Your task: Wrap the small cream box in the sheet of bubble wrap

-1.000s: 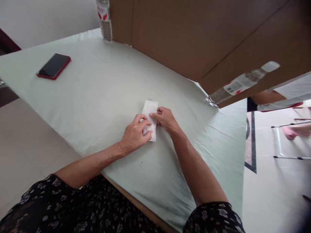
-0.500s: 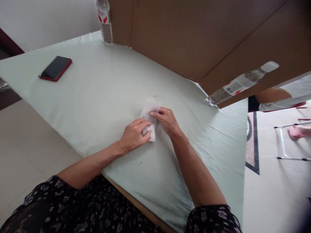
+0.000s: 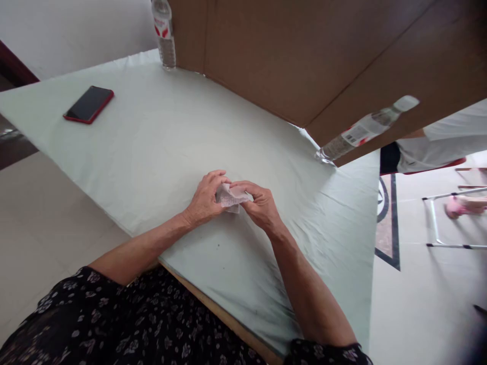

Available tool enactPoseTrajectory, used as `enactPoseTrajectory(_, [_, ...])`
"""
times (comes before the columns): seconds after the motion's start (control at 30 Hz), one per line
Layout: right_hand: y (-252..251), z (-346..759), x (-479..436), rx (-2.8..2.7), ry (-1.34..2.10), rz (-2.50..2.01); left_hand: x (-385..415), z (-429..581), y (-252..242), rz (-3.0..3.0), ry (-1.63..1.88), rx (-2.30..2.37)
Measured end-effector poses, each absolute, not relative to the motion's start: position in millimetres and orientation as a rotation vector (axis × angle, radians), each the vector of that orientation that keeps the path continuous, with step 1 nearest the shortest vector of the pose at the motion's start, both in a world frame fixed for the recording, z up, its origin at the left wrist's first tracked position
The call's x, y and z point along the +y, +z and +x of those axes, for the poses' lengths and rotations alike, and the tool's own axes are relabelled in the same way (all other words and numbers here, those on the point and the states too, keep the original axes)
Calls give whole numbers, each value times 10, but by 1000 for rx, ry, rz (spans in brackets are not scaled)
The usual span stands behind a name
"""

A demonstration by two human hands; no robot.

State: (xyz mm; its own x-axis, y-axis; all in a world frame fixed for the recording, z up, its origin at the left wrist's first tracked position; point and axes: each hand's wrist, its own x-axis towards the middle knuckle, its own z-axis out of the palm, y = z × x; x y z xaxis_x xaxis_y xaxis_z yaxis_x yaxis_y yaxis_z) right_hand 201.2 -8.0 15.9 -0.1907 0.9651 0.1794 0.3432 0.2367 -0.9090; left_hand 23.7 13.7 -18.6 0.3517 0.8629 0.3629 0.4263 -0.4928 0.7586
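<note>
A small piece of whitish, translucent wrap [image 3: 231,196], textured like bubble wrap, is bent over between my hands above the pale green cloth. My left hand [image 3: 207,198] grips its left side, with the thumb low and the fingers curled over the top. My right hand [image 3: 259,204] pinches its right edge between thumb and fingers. Whether anything lies inside the wrap cannot be made out.
A phone in a red case [image 3: 89,105] lies at the left of the cloth-covered table [image 3: 152,137]. One bottle [image 3: 165,38] stands at the back, another [image 3: 365,133] at the right, both against a brown board [image 3: 266,56]. Beyond it, a person in white [image 3: 437,147] shows partly.
The wrap was stretched out longer and flatter; its far end is now folded down toward me. My right hand has moved slightly nearer, and my left hand's fingers have shifted up over the wrap.
</note>
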Motion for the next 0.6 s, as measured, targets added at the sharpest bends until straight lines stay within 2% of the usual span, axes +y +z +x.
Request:
enactPoseTrajectory(0.2, [-16, 2068, -263, -1817, 757, -1169, 165, 147, -157, 1972, 954, 1007])
enactPoseTrajectory(0.43, [-238, 2101, -348, -2066, 466, -1082, 205, -84, -43, 2159, 744, 763])
enactPoseTrajectory(0.6, [-189, 2066, -267, -1949, 536, -1162, 213, -53, -79, 2146, 798, 810])
